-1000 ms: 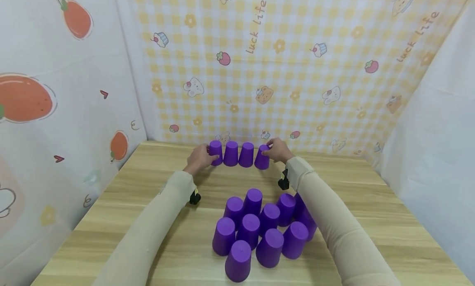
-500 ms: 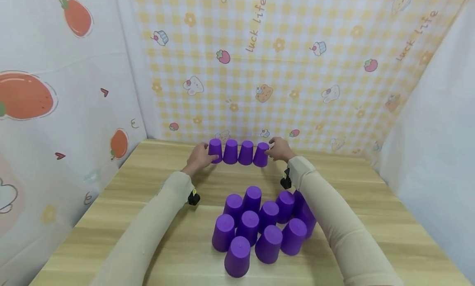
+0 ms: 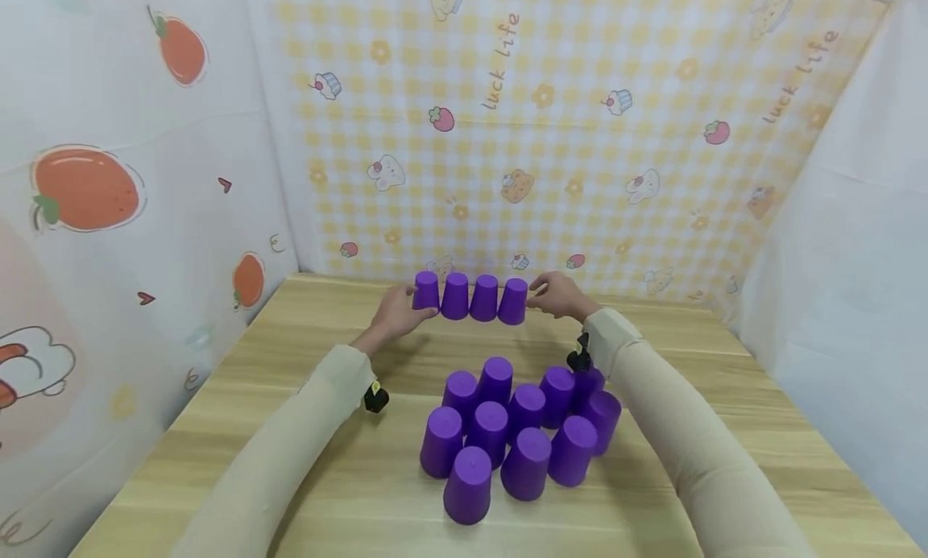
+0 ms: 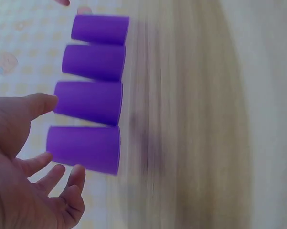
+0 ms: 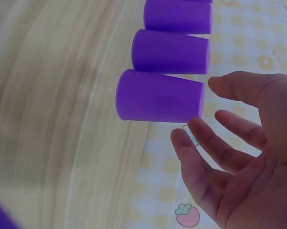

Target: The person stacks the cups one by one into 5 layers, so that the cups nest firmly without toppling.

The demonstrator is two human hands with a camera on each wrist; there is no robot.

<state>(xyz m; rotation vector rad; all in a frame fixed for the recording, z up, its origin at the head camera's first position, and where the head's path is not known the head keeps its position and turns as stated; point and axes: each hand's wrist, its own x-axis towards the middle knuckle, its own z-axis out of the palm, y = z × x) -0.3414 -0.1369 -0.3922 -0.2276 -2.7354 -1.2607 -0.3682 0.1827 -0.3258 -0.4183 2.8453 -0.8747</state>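
Several purple plastic cups stand upside down in a straight row near the back wall. My left hand (image 3: 399,311) is at the row's left-end cup (image 3: 426,291), fingers spread loosely around it. In the left wrist view, the left hand (image 4: 19,162) has its thumb over the neighbouring cup (image 4: 88,102), and the fingertips lie close to the end cup (image 4: 83,148). Beside the right-end cup (image 3: 513,302), my right hand (image 3: 561,295) has relaxed fingers. A small gap separates the right hand (image 5: 248,143) from that end cup (image 5: 157,98) in the right wrist view.
A cluster of several more upside-down purple cups (image 3: 490,429) stands nearer on the wooden table (image 3: 348,477), between the forearms. A yellow checked cloth (image 3: 565,139) hangs right behind the row. White printed cloth (image 3: 181,131) closes the left side.
My right hand has let go of the right-end cup and drawn away to the right. That cup now stands in line with the others. The head view has shifted slightly.
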